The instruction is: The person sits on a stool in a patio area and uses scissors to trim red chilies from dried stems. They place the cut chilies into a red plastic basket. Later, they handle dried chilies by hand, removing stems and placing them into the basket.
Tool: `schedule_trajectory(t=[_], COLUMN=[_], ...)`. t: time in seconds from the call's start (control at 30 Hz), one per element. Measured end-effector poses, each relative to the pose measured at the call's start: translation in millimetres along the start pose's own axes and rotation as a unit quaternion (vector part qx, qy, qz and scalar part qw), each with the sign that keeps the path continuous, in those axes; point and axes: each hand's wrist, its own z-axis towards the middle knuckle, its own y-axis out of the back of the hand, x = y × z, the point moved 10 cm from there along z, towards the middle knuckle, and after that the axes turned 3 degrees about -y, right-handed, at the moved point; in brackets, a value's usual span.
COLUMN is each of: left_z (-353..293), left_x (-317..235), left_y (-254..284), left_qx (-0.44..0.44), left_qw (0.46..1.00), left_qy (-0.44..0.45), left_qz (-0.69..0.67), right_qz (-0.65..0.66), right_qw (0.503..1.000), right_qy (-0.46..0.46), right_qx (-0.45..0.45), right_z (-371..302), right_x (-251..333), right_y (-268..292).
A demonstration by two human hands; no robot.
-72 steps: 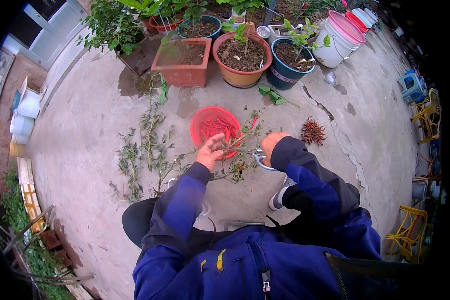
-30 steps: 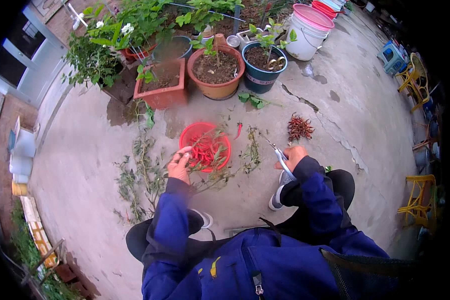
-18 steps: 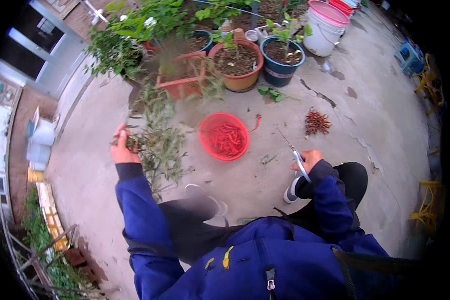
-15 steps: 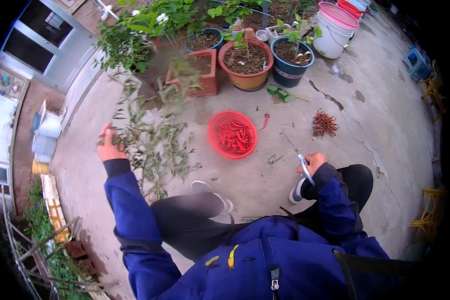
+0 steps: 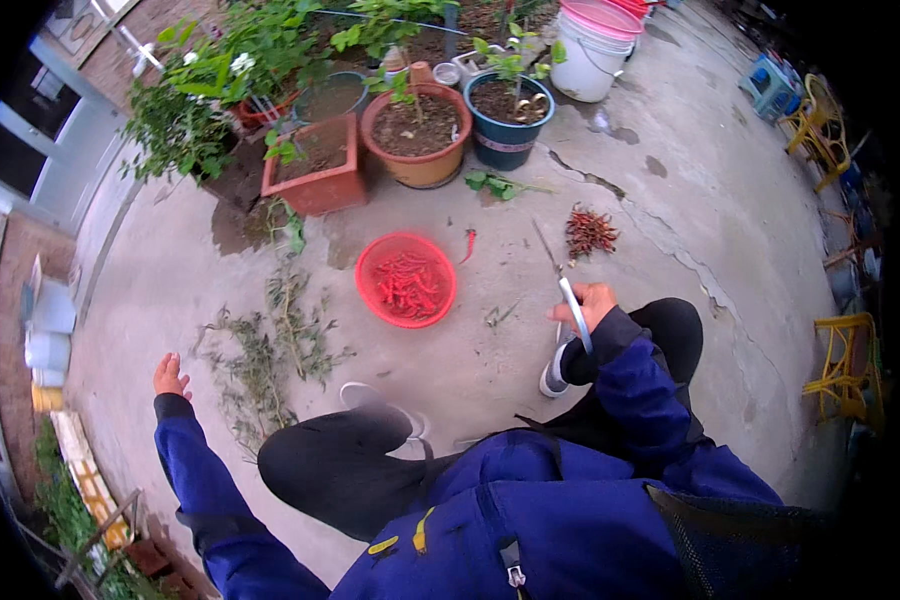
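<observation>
Left hand: it's come away from the greenery since half a second ago, when leafy stuff was trailing from it. Now the left hand (image 5: 172,376) is out at the far left with the fingers loosely curled, let go, nothing visible in them.
Leafy stems: that tangle of cut stems (image 5: 295,325) is lying on the concrete (image 5: 470,385) between the left hand and the bowl, near the hand but not touching it.
Right hand: fingers of the right hand (image 5: 594,303) are wrapped round the pale handles of the scissors (image 5: 569,293), held just above the right knee. Blades point away from the body; can't really tell if they're fully together.
Red bowl: sitting on the ground ahead of the feet, the red bowl (image 5: 366,300) has a good heap of red chillies (image 5: 408,285) inside.
Stray chilli: one loose chilli (image 5: 469,245) lies just beside the bowl, on its right.
Dark pile: darker, reddish-brown chillies (image 5: 591,231) are bunched on the floor beyond the right hand.
Back row: square planter (image 5: 320,190), round orange pot (image 5: 418,165) and teal pot (image 5: 505,150).
</observation>
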Motion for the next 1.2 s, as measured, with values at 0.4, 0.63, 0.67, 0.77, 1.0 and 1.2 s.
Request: schedule_trajectory(t=[0.4,0.63,0.67,0.77,1.0,1.2], left_z=[-150,-234,-234,-209,-169,-130], left_x=[-46,-64,-61,-37,3,25], left_y=[-270,-463,-492,-577,-719,-762], left_qx=[0.376,0.344,0.343,0.321,0.352,0.365], left_qw=[0.88,0.752,0.755,0.754,0.69,0.647], left_qy=[-0.231,-0.496,-0.496,-0.526,-0.442,-0.432], left_qz=[0.177,0.264,0.26,0.228,0.452,0.511], right_qz=[0.39,0.344,0.351,0.392,0.573,0.638], right_qw=[0.911,0.93,0.929,0.912,0.814,0.768], right_qy=[0.046,0.022,0.007,0.01,-0.004,-0.001], right_qx=[-0.128,-0.128,-0.119,-0.118,-0.098,-0.061], right_z=[-35,-4,2,10,0,27], right_x=[44,13,3,-2,-27,-31], right_y=[134,142,141,144,156,151])
